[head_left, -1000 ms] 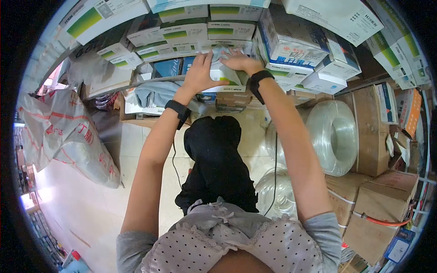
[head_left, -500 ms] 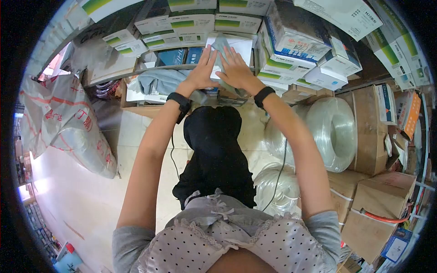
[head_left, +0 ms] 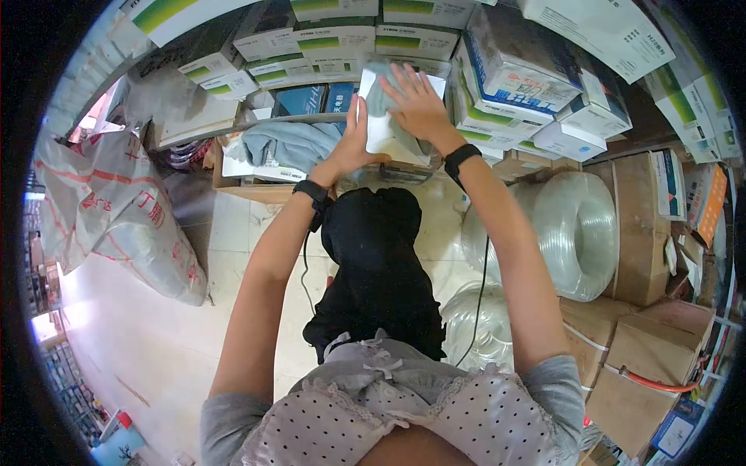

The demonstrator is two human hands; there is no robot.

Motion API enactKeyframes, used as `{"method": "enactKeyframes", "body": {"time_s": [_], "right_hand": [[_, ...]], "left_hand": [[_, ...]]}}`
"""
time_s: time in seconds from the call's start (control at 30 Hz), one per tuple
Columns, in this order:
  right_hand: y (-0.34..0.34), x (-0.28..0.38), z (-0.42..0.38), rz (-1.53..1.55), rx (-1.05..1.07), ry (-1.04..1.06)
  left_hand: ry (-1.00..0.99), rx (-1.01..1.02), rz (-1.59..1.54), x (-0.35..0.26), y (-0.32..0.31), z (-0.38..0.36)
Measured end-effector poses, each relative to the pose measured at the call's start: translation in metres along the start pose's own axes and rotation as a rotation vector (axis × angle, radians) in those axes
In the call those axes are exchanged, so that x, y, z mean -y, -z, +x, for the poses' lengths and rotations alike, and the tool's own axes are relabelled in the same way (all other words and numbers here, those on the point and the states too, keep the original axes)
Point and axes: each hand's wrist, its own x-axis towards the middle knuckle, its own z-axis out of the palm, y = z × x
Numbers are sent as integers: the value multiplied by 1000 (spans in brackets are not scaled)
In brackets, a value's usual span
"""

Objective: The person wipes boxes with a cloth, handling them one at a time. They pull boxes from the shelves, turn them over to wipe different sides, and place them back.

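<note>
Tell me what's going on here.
A person has the left hand along the edge of a white box. The right hand is spread over that box, with a pale grey cloth at its fingers. Behind stand stacked boxes; a bunched blue-grey cloth lies to the left.

the rag [head_left: 378,97] lies on the box [head_left: 379,138], right of the towel [head_left: 286,144].

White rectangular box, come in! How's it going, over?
Left hand against white rectangular box; right hand on pale grey-green cloth atop it; nothing visibly blocking.
</note>
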Motion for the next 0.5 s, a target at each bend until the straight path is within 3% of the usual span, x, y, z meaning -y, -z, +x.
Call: {"method": "enactKeyframes", "body": {"time_s": [0.1, 0.2, 0.3, 0.5], "right_hand": [[-21, -8, 14, -33, -52, -191], [-36, 7, 27, -11, 46, -289], [-45, 25, 17, 88, -62, -76], [-47, 39, 10, 278, -100, -67]], "left_hand": [[-27, -11, -87, 8, 2, 9], [-16, 8, -128, 17, 5, 15], [-80, 33, -108, 20, 12, 26], [-89, 66, -103, 30, 9, 24]]}}
